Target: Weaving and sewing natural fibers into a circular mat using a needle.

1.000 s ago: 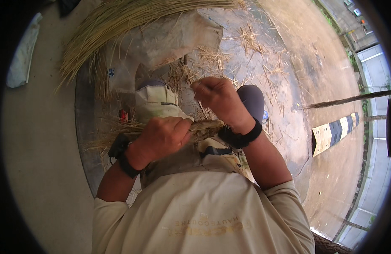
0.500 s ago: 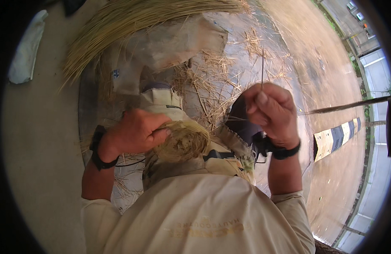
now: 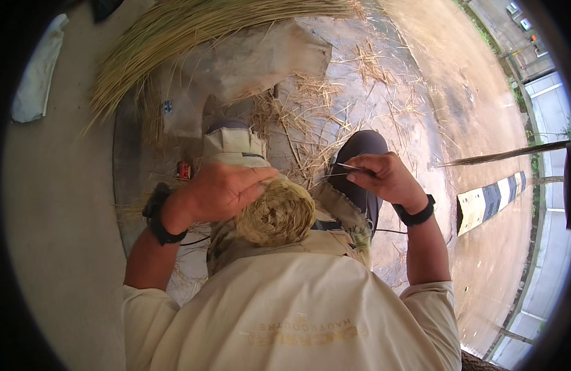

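The left grip (image 3: 218,193) hides part of the straw coil (image 3: 277,213).

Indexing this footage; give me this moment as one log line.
Left hand grips coiled straw piece | right hand pinches needle-like tool | straw bundle ahead

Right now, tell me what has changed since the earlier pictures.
Since the first picture, the straw coil has turned to show its round face. Since the middle one, the right hand drew nearer the body, its thin tool swinging from forward to leftward. The left hand still holds the coil; the straw bundle stayed.
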Motion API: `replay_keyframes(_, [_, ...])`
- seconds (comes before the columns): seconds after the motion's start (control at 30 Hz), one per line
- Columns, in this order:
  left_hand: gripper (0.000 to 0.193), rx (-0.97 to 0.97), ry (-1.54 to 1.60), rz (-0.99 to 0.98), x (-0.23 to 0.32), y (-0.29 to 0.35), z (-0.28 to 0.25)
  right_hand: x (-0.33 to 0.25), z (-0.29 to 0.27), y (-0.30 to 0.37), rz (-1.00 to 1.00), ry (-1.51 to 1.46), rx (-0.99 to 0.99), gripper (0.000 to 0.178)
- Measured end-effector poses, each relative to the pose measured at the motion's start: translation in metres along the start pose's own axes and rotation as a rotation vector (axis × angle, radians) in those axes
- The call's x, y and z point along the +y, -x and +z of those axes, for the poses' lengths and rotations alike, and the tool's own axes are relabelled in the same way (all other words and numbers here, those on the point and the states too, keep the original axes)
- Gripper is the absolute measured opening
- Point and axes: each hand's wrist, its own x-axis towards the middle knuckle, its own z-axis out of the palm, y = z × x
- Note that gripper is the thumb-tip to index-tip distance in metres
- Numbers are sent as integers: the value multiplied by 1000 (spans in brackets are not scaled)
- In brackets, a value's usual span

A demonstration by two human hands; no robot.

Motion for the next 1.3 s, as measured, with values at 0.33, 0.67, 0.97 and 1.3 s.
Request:
replay_keyframes(0.33, [22, -2, 80, -234, 0, 32, 2, 13, 31, 35, 66, -288, -32, 19])
replay_keyframes(0.67, [17, 16, 15, -92, 19, 1, 7, -38, 15, -60, 68, -1100, 25, 17])
replay_keyframes(0.97, [27, 8, 176, -116, -4, 10, 11, -115, 82, -33, -309, 194, -395, 36])
replay_keyframes(1.3, [31, 43, 215, -288, -6, 12, 12, -97, 93, -8, -264, 27, -70, 34])
